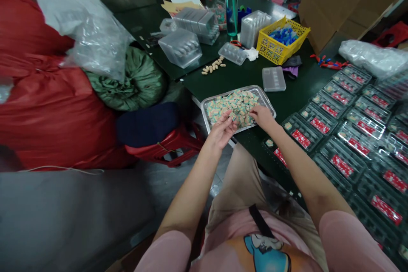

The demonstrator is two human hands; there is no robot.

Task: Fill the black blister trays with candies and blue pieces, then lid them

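Observation:
A shallow metal tray (204, 115) lies at the table's edge, heaped with small flat cream-and-teal pieces (237, 101). My left hand (223, 128) is at its near rim, palm up, with fingers closed on a few of these small pieces (233, 116). Over the right side of the tray is my right hand (263, 117), its thumb and fingertips pinched together at the heap. Whether a piece is between those fingertips cannot be made out.
Clear plastic blister trays (342, 165) with red printed strips stand in rows at the right. Beyond the metal tray are peanuts (213, 66), clear plastic boxes (180, 46), a bottle (231, 8) and a yellow basket (267, 46). Left are a red stool (165, 146) and large red sacks (54, 106).

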